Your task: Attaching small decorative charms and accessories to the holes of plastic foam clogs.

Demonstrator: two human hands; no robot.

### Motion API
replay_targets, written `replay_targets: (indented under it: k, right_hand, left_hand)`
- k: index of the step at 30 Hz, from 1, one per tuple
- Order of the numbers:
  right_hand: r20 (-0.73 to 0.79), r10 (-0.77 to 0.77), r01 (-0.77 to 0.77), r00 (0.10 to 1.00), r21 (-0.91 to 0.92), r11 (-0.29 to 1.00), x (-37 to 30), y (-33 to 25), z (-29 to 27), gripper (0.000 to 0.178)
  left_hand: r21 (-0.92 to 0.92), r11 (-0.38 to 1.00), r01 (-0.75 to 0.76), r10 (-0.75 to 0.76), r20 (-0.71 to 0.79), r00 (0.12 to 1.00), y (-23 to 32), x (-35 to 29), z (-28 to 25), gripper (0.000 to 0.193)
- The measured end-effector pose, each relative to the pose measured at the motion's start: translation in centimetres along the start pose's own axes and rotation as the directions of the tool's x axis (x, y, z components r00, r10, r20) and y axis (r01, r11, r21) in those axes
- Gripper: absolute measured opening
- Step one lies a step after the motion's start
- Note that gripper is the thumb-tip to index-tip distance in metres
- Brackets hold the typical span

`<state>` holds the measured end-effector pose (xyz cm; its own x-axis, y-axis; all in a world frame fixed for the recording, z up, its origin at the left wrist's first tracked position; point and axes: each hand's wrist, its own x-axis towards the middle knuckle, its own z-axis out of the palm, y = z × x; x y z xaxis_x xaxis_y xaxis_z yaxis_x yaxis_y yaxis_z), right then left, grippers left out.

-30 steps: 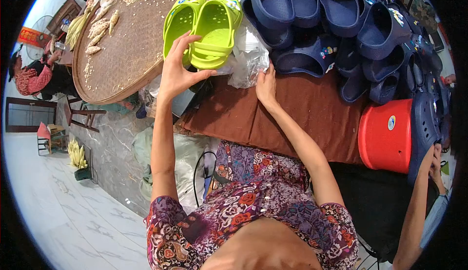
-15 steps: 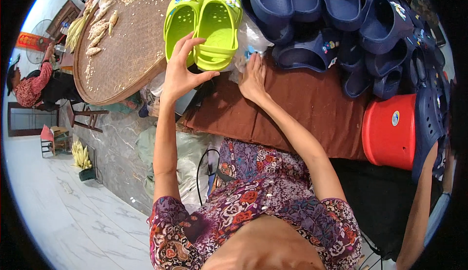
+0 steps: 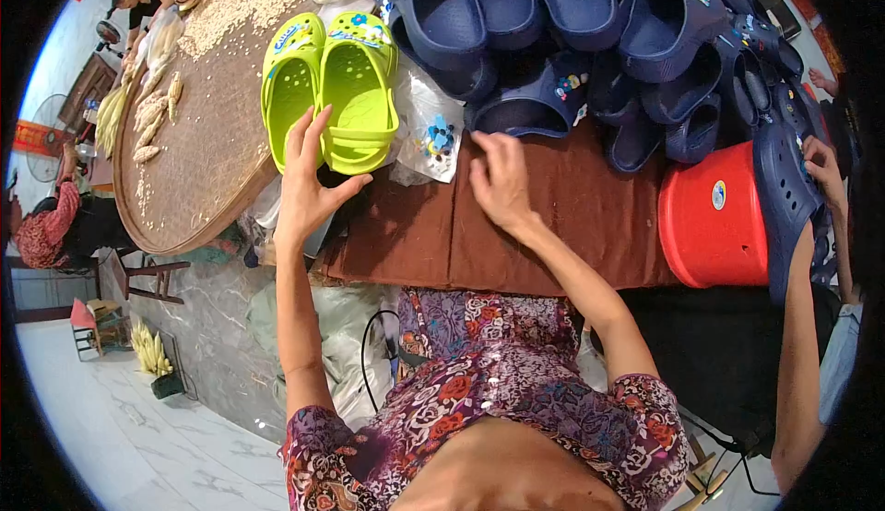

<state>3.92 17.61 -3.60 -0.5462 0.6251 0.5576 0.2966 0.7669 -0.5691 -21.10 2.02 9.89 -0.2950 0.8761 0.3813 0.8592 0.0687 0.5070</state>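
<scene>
A pair of lime green clogs (image 3: 358, 96) with colourful charms on their toes stands on the table's left part, against the woven tray. My left hand (image 3: 309, 184) lies at their heel ends, fingers stretched over the near edge and thumb spread apart; it does not grip them. To the right of the pair is a clear plastic bag (image 3: 433, 137) with small blue and dark charms inside. My right hand (image 3: 502, 184) hovers over the brown cloth (image 3: 572, 207) beside that bag, fingers loosely bent and apart, with nothing visible in them.
Navy clogs (image 3: 521, 116) are piled along the back and right. A red tub (image 3: 714, 216) stands at the right, where another person's hand (image 3: 823, 170) touches a navy clog. The round woven tray (image 3: 217, 133) at left holds corn kernels and cobs. Further left is a wooden stool (image 3: 152, 276).
My right hand has come off the plastic bag and back toward me, uncovering the charms. My left hand stays at the green clogs. Another person's hand now shows at the right.
</scene>
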Motion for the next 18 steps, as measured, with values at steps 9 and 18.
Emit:
replay_targets:
  k: [9, 18]
  right_hand:
    - [-0.187, 0.148, -0.202, 0.971, -0.32, 0.925, 2.9, 8.3, -5.4, 0.071]
    - [-0.189, 0.123, -0.171, 0.974, -0.267, 0.948, 2.6, 7.6, -5.8, 0.069]
  left_hand:
    - [0.117, 0.987, -0.112, 0.134, -0.197, 0.971, 3.0, -0.6, 0.9, 0.086]
    - [-0.263, 0.919, -0.293, 0.285, -0.07, 0.956, 6.4, -1.4, 12.1, 0.052]
